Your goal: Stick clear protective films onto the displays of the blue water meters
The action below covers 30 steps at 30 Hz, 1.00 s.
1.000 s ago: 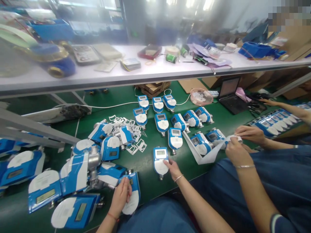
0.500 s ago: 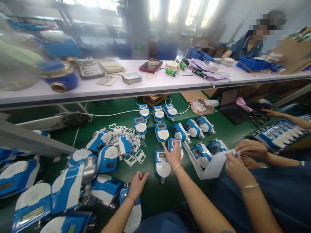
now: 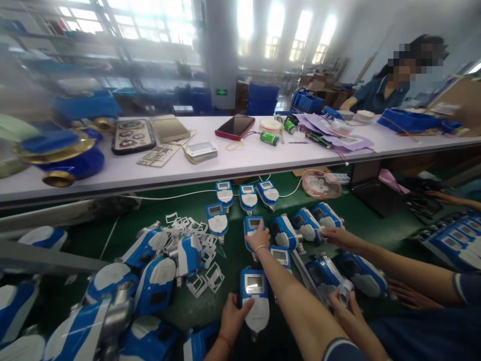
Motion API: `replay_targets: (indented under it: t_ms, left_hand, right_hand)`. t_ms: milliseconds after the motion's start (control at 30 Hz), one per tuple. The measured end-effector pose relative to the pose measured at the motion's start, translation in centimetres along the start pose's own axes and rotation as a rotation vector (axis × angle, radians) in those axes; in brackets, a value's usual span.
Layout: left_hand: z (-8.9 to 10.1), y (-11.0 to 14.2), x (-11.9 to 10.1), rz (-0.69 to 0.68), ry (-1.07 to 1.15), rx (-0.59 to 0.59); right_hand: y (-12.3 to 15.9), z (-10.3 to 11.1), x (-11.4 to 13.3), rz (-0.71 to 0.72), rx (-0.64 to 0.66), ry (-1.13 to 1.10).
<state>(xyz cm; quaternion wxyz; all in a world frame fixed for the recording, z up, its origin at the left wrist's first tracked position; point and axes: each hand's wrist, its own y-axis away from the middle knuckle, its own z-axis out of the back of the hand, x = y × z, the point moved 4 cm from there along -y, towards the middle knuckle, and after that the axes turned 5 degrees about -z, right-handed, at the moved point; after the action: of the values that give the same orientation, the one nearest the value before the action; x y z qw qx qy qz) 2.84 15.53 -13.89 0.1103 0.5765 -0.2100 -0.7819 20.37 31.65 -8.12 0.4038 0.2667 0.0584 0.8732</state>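
Note:
Blue-and-white water meters with small displays lie on the green bench. My right hand [image 3: 259, 236] reaches forward and grips an upright-facing water meter [image 3: 252, 224] in the middle column, its fingers covering part of the front. Nearer to me, my left hand [image 3: 236, 317] rests beside another water meter [image 3: 256, 293]. Its thumb lies over that meter's left edge, while the other fingers are curled apart from the thumb. My right forearm partly hides a third water meter [image 3: 280, 256] between these two.
White cut-out frames [image 3: 215, 277] and piled meters [image 3: 156, 286] lie left. A co-worker's hand [image 3: 340, 238] touches meters at right; another hand holds a white roll [image 3: 344, 292]. A raised shelf [image 3: 173, 175] spans the back. A laptop [image 3: 379, 193] stands far right.
My right hand has gone from the nearer meter to one farther back. My left hand has moved right, onto the nearest meter's edge. The view has tilted up. Beside me, the white sheet has been drawn back.

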Motion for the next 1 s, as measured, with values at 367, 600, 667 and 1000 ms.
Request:
replay_targets:
  t_ms: [367,600,667,1000]
  left_hand:
    - [0.9,-3.4,-0.2,0.112,0.380,-0.075]
    - [0.2,-12.1,-3.2,0.131,0.371,-0.123]
    - [-0.5,-14.2,-4.2,0.129,0.358,-0.138]
    - [-2.2,-19.3,-8.1,0.031,0.222,-0.252]
  right_hand:
    - [-2.2,-0.2,-1.2,-0.102,-0.228,-0.016]
    - [-5.7,0.2,0.0,0.048,-0.369,-0.002]
    - [-6.3,0.1,0.1,0.085,-0.405,0.006]
    - [-7.0,0.6,0.9,0.222,-0.506,-0.052]
